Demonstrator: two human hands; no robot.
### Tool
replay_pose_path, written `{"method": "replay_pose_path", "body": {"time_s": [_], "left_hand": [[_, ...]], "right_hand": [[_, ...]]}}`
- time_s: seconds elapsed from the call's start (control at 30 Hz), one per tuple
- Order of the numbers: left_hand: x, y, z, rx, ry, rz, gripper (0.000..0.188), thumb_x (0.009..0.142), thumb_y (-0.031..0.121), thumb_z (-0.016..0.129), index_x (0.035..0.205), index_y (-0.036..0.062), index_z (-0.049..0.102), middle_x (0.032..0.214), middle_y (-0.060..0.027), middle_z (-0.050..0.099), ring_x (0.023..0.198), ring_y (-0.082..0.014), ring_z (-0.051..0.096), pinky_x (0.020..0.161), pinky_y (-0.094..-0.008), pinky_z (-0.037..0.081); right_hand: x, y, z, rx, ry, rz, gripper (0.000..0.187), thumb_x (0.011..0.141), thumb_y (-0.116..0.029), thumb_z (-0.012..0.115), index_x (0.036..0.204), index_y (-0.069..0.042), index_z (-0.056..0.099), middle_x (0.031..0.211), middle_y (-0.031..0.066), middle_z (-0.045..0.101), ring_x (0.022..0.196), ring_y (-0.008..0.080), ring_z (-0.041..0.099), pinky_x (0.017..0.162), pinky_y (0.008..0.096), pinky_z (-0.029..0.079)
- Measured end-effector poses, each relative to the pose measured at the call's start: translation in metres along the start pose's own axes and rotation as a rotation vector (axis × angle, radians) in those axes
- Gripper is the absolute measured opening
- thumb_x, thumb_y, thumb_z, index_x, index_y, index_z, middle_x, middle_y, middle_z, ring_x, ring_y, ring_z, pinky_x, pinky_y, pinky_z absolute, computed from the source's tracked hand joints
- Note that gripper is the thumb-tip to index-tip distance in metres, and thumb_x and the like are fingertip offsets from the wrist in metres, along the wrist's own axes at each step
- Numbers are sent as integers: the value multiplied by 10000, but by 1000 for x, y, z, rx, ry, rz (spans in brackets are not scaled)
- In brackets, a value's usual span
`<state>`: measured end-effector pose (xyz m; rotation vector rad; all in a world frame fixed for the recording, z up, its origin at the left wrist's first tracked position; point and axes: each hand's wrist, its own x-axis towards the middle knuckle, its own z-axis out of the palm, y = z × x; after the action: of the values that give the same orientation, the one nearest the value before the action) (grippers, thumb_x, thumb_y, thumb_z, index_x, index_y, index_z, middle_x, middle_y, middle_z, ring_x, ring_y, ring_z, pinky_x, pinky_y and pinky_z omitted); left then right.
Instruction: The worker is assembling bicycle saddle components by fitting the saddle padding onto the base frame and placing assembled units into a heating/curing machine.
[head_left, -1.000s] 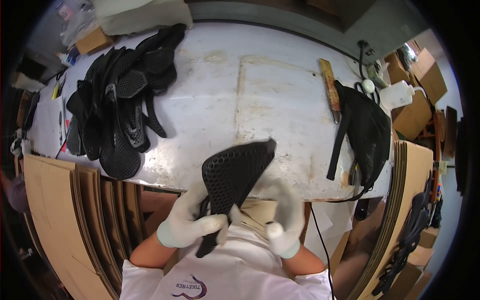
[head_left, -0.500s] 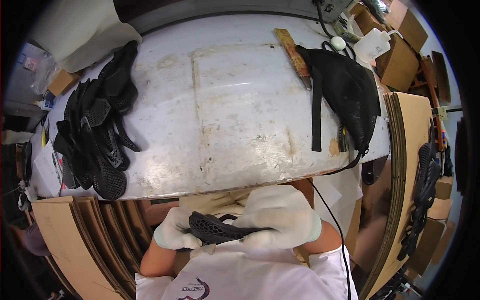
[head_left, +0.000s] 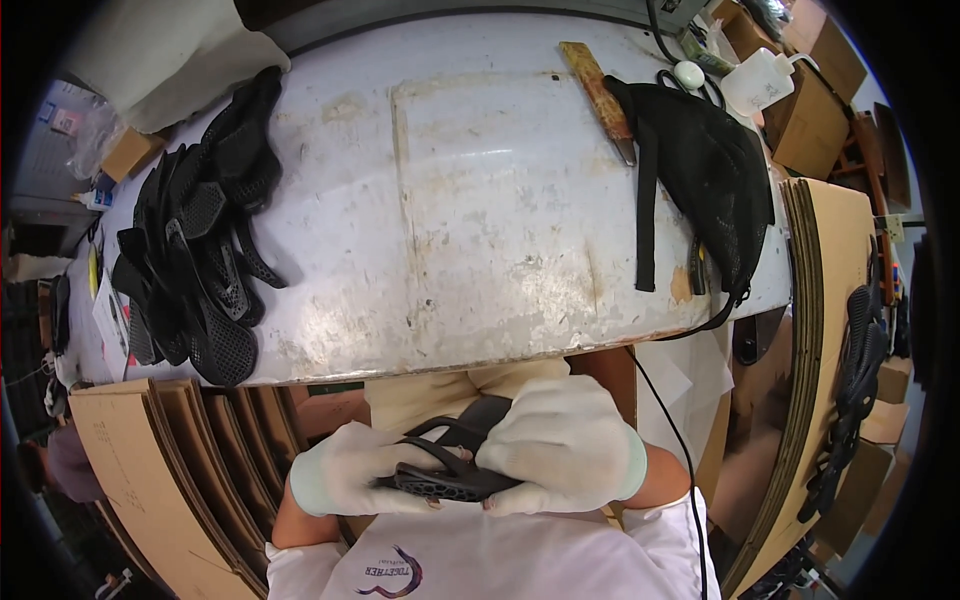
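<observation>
Gripping from both sides, our left hand (head_left: 355, 470) and right hand (head_left: 562, 445) close on the black piece (head_left: 445, 485) between table (head_left: 480, 290) and shirt (head_left: 490, 550); the right, apart from it a second ago, now has hold too, so we handle it two-handed.

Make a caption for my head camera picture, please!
Gloved left hand and right hand hold a black honeycombed piece before a stained white table, a black pile on its left.

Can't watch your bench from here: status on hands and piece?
Left hand, right hand: gloved, both gripping black honeycomb piece. Piece held near shirt, off the table. Nothing visible blocking either hand.
</observation>
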<state>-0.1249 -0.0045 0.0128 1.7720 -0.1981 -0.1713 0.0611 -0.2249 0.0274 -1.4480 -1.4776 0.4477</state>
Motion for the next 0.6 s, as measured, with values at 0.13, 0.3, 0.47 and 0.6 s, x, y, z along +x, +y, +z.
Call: {"method": "replay_pose_path", "body": {"time_s": [0.13, 0.3, 0.47, 0.6], "left_hand": [[4, 6, 2, 133, 80, -76, 396, 803, 253, 921, 1070, 15, 753, 869, -138, 776, 651, -266, 740, 565, -316, 555], [3, -3, 3, 216, 147, -20, 380, 808, 272, 906, 1062, 25, 770, 806, -138, 735, 613, -279, 715, 542, -342, 538], [7, 6, 7, 325, 193, 3, 402, 820, 267, 886, 1111, 20, 761, 889, -148, 743, 626, -298, 711, 539, -359, 537], [18, 25, 17, 445, 275, -189, 438, 869, 288, 838, 1213, 42, 725, 993, -164, 741, 670, -335, 714, 556, -384, 552]], "right_hand": [[-2, 6, 8, -59, 124, 64, 347, 865, -405, 814, 922, -65, 770, 731, 38, 652, 663, 254, 642, 612, 372, 501], [7, 14, 8, 94, 121, -6, 350, 888, -350, 793, 1055, -42, 779, 881, 71, 718, 776, 262, 684, 689, 377, 529], [6, 9, 6, 85, 99, 27, 258, 930, -283, 762, 1040, -50, 772, 914, 75, 709, 840, 293, 685, 826, 415, 535], [7, 21, 7, -2, 130, 7, 261, 848, -219, 803, 1024, -38, 738, 974, 120, 687, 900, 332, 678, 894, 461, 529]]}}
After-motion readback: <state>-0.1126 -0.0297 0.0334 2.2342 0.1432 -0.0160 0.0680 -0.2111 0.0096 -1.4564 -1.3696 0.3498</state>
